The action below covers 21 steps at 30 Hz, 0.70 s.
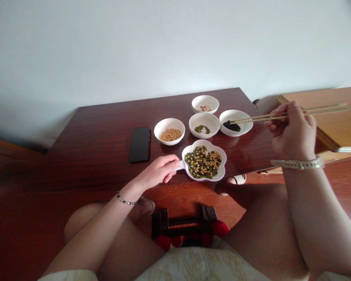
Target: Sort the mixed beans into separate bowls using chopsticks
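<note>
A flower-shaped white dish point(221, 174) full of mixed yellow, green and black beans sits at the near edge of the dark wooden table point(105, 128). My left hand point(160, 169) is closed on the dish's small handle. My right hand point(292, 130) holds wooden chopsticks point(280, 115) whose tips reach over a white bowl of black beans point(236, 122). Behind the dish stand a bowl of yellow beans point(169, 131), a bowl of green beans point(204, 125) and a bowl with a few pale-red beans point(205, 104).
A black phone point(139, 144) lies face down left of the bowls. A light wooden board or table point(333, 117) stands to the right. My bare knees and a small dark wooden stool frame point(184, 224) are below the table edge.
</note>
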Available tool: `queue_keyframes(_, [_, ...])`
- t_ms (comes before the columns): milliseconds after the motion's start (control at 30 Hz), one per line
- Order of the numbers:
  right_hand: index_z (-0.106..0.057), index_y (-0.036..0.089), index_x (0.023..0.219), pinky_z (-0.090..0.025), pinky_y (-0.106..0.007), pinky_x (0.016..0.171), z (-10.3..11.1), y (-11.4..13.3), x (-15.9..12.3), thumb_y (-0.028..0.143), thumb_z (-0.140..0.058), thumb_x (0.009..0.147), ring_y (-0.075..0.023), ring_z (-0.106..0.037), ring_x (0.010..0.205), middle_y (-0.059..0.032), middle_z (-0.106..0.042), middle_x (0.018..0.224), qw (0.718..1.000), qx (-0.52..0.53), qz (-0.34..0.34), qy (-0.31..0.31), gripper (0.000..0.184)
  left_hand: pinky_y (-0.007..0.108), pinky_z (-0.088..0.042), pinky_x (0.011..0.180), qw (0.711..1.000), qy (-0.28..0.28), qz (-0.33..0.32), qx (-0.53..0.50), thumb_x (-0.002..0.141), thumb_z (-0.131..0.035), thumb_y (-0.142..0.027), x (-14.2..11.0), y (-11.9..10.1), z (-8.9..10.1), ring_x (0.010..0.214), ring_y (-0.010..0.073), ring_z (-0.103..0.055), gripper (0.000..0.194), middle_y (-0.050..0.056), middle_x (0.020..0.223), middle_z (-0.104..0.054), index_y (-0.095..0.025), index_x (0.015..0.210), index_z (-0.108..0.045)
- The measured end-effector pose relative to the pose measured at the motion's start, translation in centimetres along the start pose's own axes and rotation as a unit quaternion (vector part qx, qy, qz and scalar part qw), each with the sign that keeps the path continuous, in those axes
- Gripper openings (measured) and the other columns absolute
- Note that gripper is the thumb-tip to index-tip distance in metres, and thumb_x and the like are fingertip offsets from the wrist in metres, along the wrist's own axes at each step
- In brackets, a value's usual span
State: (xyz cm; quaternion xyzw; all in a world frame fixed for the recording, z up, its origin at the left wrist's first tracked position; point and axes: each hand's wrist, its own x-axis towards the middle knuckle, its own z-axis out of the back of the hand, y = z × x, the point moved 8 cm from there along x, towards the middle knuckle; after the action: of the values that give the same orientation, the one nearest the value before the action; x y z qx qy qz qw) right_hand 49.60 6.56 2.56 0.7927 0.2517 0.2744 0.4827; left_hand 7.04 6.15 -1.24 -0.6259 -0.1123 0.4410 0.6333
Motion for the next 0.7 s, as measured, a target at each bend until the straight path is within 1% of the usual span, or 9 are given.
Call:
queue_keyframes(33, [-0.078,0.023,0.080,-0.051,-0.017,0.046,0.6,-0.1,0.5,0.025,-0.082,0.122,-0.0108,-0.070,0.056,-0.0013,-0.073,0.078,1.000,-0.001,0.006,-0.012,0.042,0.027,-0.037,0.062,1.000,-0.007,-0.003,0.001,0.124,-0.073,-0.054,0.0,-0.1,0.0,0.068,0.0157,-0.055,0.040,-0.003,0.080,-0.059,-0.026,0.096,-0.063])
queue_keyframes(67, [-0.079,0.023,0.080,-0.048,-0.017,0.044,1.2,-0.1,0.9,0.026,-0.084,0.122,-0.0114,-0.071,0.055,-0.0007,-0.072,0.075,0.999,-0.011,0.018,-0.024,0.042,0.028,-0.035,0.061,1.000,-0.026,-0.006,0.002,0.123,-0.074,-0.054,0.1,-0.1,0.2,0.066,0.0156,-0.053,0.040,-0.004,0.078,-0.057,-0.026,0.095,-0.063])
queue_keyframes(100, [-0.080,0.024,0.081,-0.046,-0.019,0.043,1.6,-0.1,1.2,0.030,-0.086,0.123,-0.0127,-0.072,0.055,-0.0005,-0.071,0.073,0.999,-0.031,0.024,-0.024,0.043,0.029,-0.033,0.060,0.999,-0.044,-0.008,0.003,0.122,-0.074,-0.055,0.2,-0.1,0.3,0.064,0.0157,-0.051,0.040,-0.004,0.076,-0.056,-0.027,0.095,-0.063])
queue_keyframes(167, [-0.080,0.024,0.084,-0.047,-0.020,0.044,2.2,-0.2,1.6,0.036,-0.088,0.123,-0.0124,-0.070,0.054,0.0006,-0.070,0.073,0.998,-0.054,0.035,-0.023,0.042,0.029,-0.029,0.058,0.998,-0.069,-0.009,0.003,0.119,-0.076,-0.057,0.4,0.0,0.3,0.062,0.0159,-0.050,0.041,-0.004,0.075,-0.054,-0.027,0.093,-0.063])
queue_keyframes(300, [-0.078,0.026,0.087,-0.049,-0.020,0.048,2.7,-0.3,1.9,0.040,-0.083,0.124,-0.0132,-0.071,0.057,0.0014,-0.068,0.071,0.996,-0.070,0.046,-0.028,0.040,0.028,-0.026,0.057,0.996,-0.085,-0.002,-0.004,0.115,-0.081,-0.061,0.7,0.5,0.3,0.063,0.0164,-0.050,0.043,-0.005,0.075,-0.053,-0.027,0.094,-0.064])
queue_keyframes(433, [-0.077,0.025,0.085,-0.050,-0.022,0.049,2.4,-0.2,1.6,0.034,-0.082,0.120,-0.0125,-0.072,0.058,0.0010,-0.070,0.077,0.998,-0.027,0.044,-0.048,0.036,0.026,-0.026,0.057,0.995,-0.098,0.004,-0.005,0.116,-0.081,-0.060,0.8,1.2,0.6,0.063,0.0161,-0.054,0.037,-0.005,0.075,-0.057,-0.027,0.104,-0.068])
queue_keyframes(533, [-0.078,0.024,0.085,-0.047,-0.022,0.048,1.2,-0.4,0.7,0.038,-0.088,0.116,-0.0113,-0.068,0.058,-0.0006,-0.073,0.081,1.000,0.012,0.019,-0.015,0.036,0.025,-0.028,0.057,0.995,-0.100,0.006,-0.004,0.117,-0.081,-0.059,0.8,1.3,0.6,0.064,0.0162,-0.059,0.034,-0.005,0.076,-0.059,-0.027,0.109,-0.071])
queue_keyframes(633, [-0.080,0.026,0.087,-0.048,-0.024,0.050,-0.8,-0.7,-0.8,0.047,-0.098,0.113,-0.0137,-0.067,0.060,-0.0015,-0.072,0.079,0.998,-0.004,-0.003,0.060,0.038,0.027,-0.031,0.058,0.994,-0.106,0.004,0.012,0.120,-0.076,-0.056,0.5,0.7,0.7,0.066,0.0181,-0.064,0.029,-0.003,0.080,-0.064,-0.028,0.111,-0.071])
queue_keyframes(700, [-0.080,0.026,0.087,-0.049,-0.026,0.051,-2.0,-0.9,-1.8,0.055,-0.101,0.112,-0.0146,-0.067,0.060,-0.0020,-0.072,0.079,0.994,-0.028,-0.013,0.106,0.043,0.030,-0.038,0.061,0.990,-0.133,-0.007,0.052,0.123,-0.071,-0.053,-0.3,-0.3,1.1,0.073,0.0211,-0.070,0.027,-0.001,0.088,-0.069,-0.029,0.112,-0.070])
